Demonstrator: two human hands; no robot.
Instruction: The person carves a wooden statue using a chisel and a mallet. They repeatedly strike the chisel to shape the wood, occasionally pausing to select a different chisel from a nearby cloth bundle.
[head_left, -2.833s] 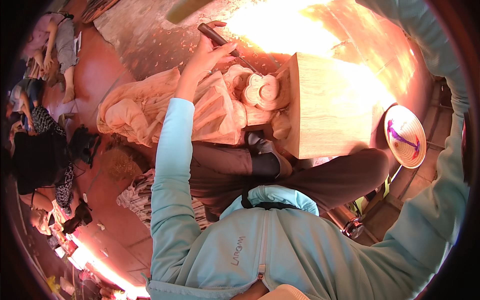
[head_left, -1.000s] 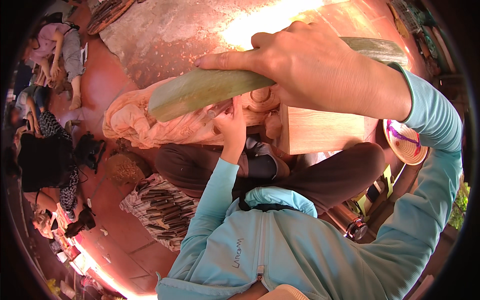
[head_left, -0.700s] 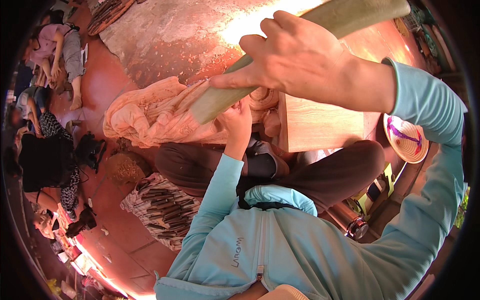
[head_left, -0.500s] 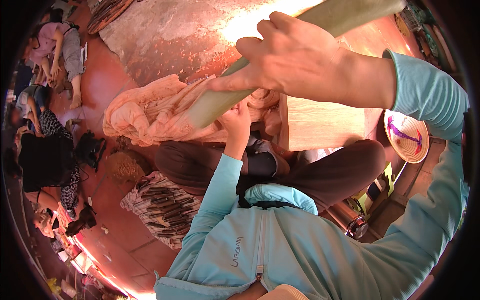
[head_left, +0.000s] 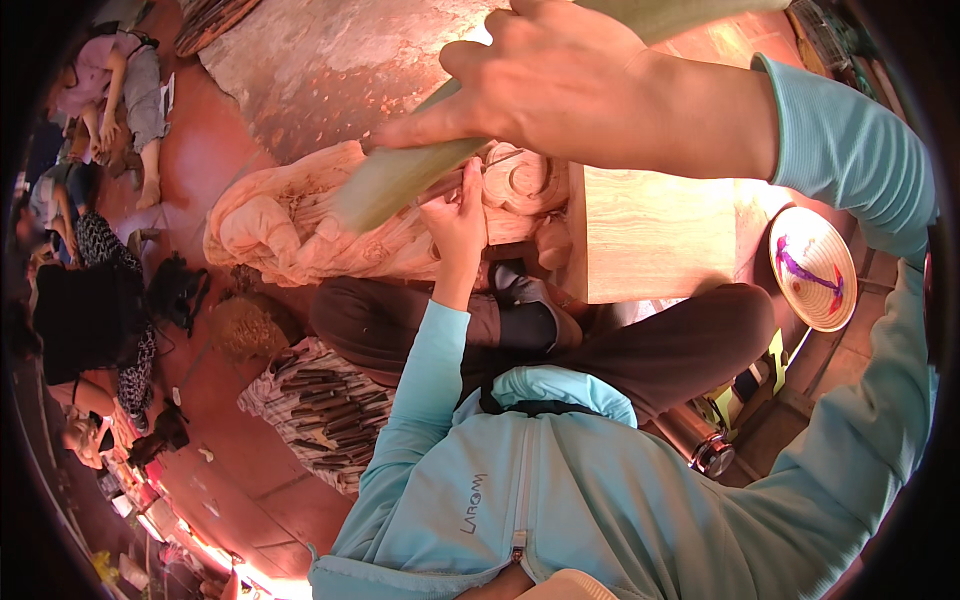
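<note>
The wooden carving [head_left: 330, 225] lies on its side on the red floor [head_left: 215, 160], right in front of the person's crossed legs. It is pale and full of folds and curls. It looks big and heavy, and hard all through, so I think it will not bend or slide easily. The thin curly bits could chip, so the thick smooth parts look like the best place to hold it. The left hand [head_left: 458, 215] rests on the carving and seems to hold a thin tool against the wood, but I cannot see the tool well. The right hand [head_left: 545, 85] is up high, closed around a long green-grey mallet [head_left: 400, 175]. The mallet looks stiff and solid. Beside the carving stands a square wooden block [head_left: 655, 235]. A cone hat [head_left: 812, 268] lies past it. Many chisels [head_left: 320, 405] lie on a striped cloth near the left knee.
</note>
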